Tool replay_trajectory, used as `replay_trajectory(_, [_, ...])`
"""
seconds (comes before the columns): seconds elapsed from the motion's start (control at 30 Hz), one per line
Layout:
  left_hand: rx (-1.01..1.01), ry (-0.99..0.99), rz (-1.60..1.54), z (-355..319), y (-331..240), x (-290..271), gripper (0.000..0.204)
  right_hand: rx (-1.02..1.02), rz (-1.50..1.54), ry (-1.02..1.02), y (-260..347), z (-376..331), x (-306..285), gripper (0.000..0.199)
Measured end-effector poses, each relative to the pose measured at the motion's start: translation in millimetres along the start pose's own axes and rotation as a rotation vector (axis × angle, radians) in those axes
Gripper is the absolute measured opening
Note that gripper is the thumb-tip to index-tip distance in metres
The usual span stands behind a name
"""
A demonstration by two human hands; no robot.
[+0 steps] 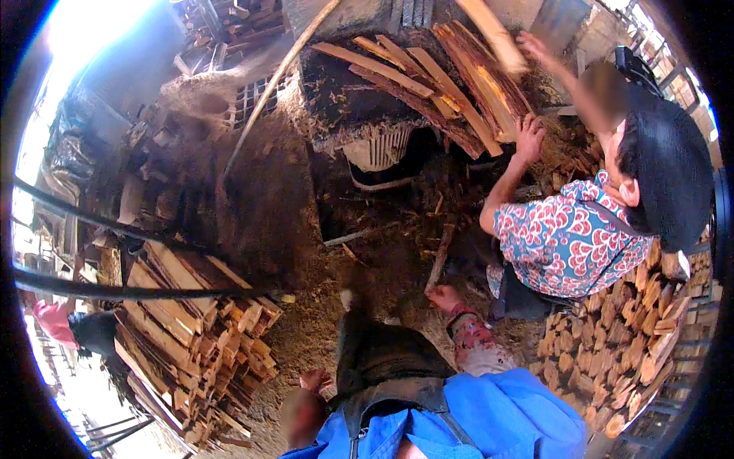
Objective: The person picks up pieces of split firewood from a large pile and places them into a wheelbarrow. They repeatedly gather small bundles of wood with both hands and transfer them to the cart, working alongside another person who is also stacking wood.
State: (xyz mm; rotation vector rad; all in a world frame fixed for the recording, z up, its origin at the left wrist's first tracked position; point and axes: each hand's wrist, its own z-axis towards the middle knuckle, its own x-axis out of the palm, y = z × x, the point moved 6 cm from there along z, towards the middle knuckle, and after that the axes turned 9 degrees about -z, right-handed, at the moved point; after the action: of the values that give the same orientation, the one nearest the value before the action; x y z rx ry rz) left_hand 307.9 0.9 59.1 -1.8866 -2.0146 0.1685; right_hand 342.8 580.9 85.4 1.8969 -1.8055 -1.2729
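My right hand (445, 299), at the end of a reddish patterned sleeve, is closed around the lower end of a thin wooden stick (440, 256) that points away from me over the dirt floor. My left hand (315, 380) hangs low by my left side; its fingers look loosely apart with nothing in them. Ahead of me a dark machine table (325, 96) bears several split wood slabs (428, 84), some edged with bark. A co-worker's hand (529, 138) rests at the slabs' near end, while their other hand (533, 47) is by a long pale plank (493, 34).
A co-worker in a patterned shirt (573, 237) bends over at the right. Behind them stands a stack of split firewood (604, 352). At the left lies a pile of sawn slats (206, 329), crossed by dark bars (115, 287). A long pole (275, 80) leans near the table.
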Motion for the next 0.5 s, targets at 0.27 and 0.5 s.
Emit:
replay_trajectory(0.27, [-0.127,0.284,-0.029,50,-132,112,0.036,0.112,0.132,-0.142,61,42,-31,0.037])
replay_trajectory(0.5, [0.236,0.599,0.146,47,-353,283,0.027,-0.026,-0.02,-0.394,192,39,-126,0.023])
